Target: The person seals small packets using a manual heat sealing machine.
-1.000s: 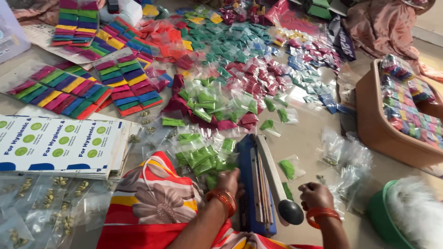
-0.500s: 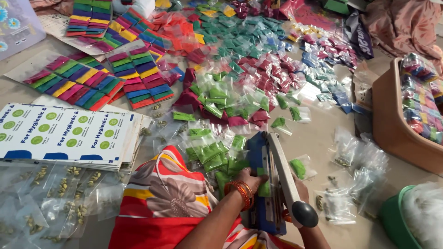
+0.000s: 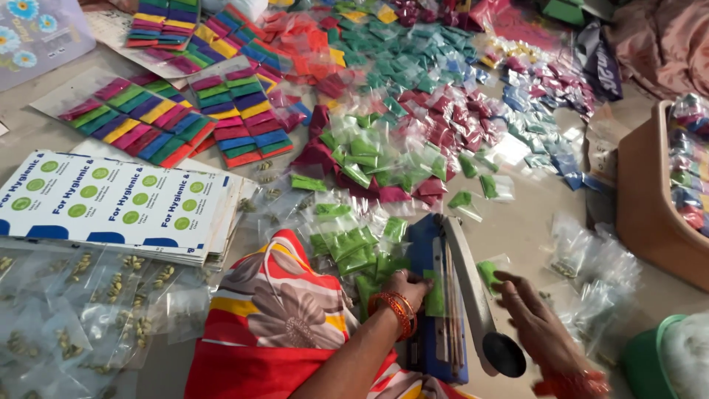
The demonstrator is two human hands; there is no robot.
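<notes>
- A blue impulse heat sealer [image 3: 437, 310] is set on the floor just ahead of the person, its long axis running from near to far, slightly tilted; its grey lever arm [image 3: 473, 295] is raised, with the round black knob [image 3: 505, 355] at the near end.
- A small clear plastic packet of green powder [image 3: 435, 294] is laid across the sealer's bar, pinched at its left side by the left hand [image 3: 405, 290], whose wrist carries orange bangles [image 3: 395, 312].
- The right hand [image 3: 533, 318] is held flat and open just right of the lever, nothing gripped.
- Glossy green sachets [image 3: 347, 240] are heaped beside the sealer.
</notes>
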